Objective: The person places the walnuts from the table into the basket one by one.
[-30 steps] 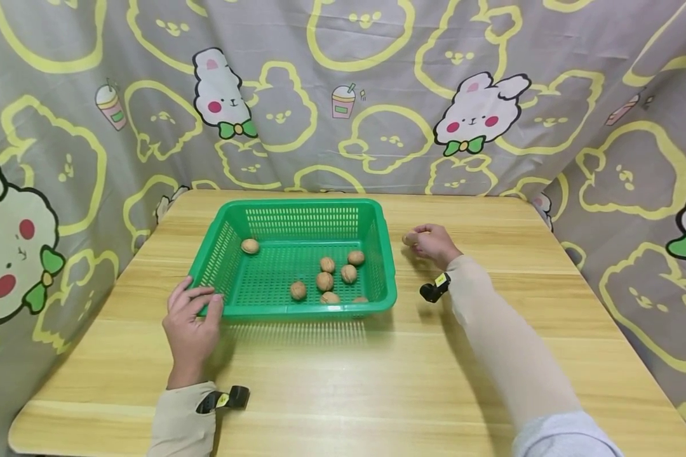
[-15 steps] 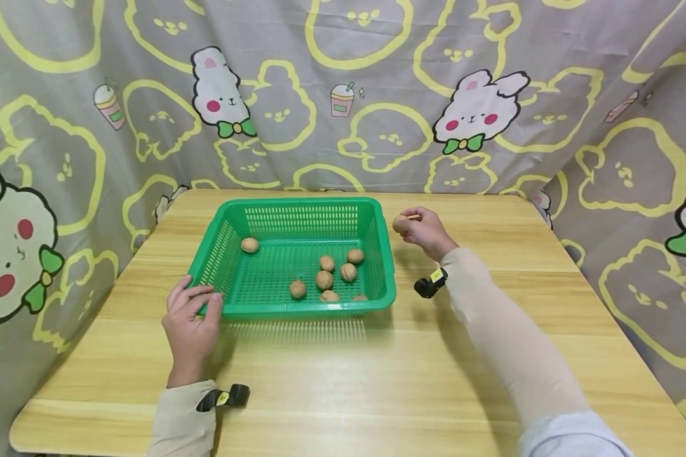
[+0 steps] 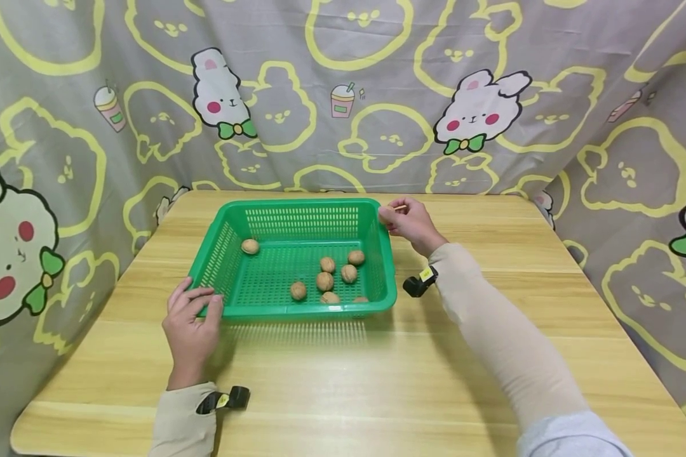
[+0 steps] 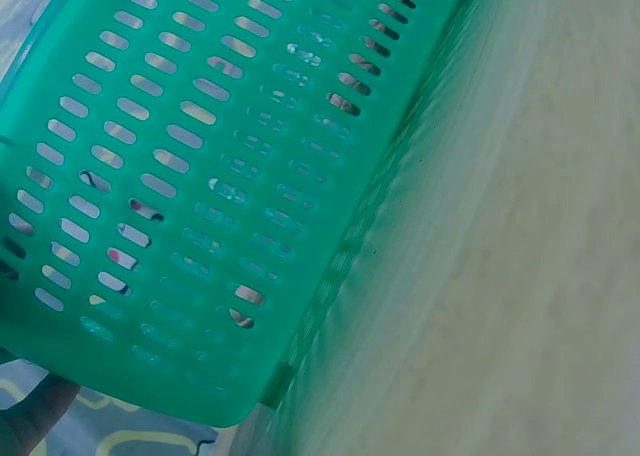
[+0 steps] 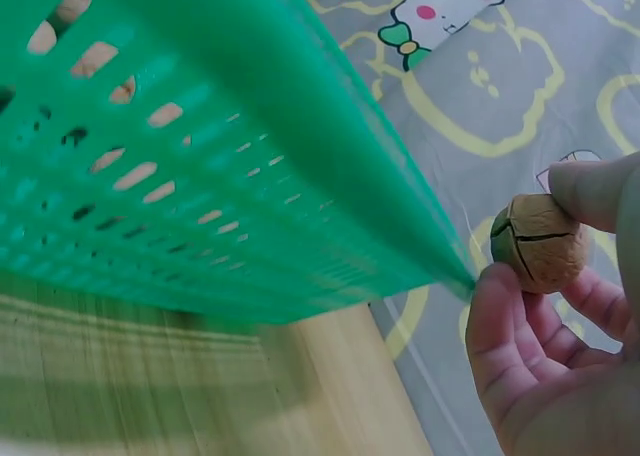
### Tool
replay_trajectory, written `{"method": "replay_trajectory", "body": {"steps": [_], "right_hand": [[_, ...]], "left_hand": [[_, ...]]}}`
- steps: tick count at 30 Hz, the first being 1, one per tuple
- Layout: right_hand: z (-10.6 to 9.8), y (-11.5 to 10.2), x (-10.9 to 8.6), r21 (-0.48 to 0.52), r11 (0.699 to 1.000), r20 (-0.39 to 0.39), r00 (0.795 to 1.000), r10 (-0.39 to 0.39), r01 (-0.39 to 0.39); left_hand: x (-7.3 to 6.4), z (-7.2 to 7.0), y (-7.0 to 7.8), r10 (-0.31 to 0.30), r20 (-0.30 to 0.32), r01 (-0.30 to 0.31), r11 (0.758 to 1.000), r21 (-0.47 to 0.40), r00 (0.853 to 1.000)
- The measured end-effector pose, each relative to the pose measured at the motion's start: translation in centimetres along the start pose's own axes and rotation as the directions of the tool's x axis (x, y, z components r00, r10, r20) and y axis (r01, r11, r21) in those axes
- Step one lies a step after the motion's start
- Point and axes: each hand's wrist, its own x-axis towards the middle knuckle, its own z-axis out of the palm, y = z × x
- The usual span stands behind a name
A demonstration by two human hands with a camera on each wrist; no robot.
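A green plastic basket (image 3: 288,310) stands on the table with several walnuts (image 3: 324,281) in it, most toward the right and one at the left. At its near left corner my left hand (image 3: 191,327) holds the rim, thumb on the near side. In the left wrist view, only a fingertip shows below the basket wall (image 4: 185,156). My right hand (image 3: 414,223) is at the far right corner, beside the rim. The right wrist view shows it pinching a cracked walnut (image 5: 545,241) between thumb and fingers; the head view mostly hides that nut.
The wooden table (image 3: 343,387) extends in front of the basket and to both sides. A grey patterned curtain (image 3: 297,38) hangs behind the table and along its sides.
My right hand has lifted a walnut from the table right of the basket and brought it left and away from me to the rim. The left hand and basket have not moved.
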Motion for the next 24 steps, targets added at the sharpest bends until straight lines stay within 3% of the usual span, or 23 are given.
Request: {"method": "replay_trajectory", "body": {"steps": [10, 19, 24], "right_hand": [[0.7, -1.1, -0.1, 0.06, 0.998, 0.031, 0.999, -0.024, 0.022], [1.9, -1.6, -0.2, 0.067, 0.998, 0.081, 0.996, -0.025, 0.02], [2.6, -2.0, 0.0, 0.052, 0.998, 0.066, 0.998, -0.023, 0.019]], "left_hand": [[0.0, 0.0, -0.1, 0.01, 0.001, -0.01, 1.0, -0.01, 1.0], [-0.1, -0.1, -0.2, 0.015, 0.009, -0.015, 1.0, -0.001, 1.0], [-0.1, -0.1, -0.3, 0.018, 0.004, -0.018, 1.0, -0.004, 1.0]]}}
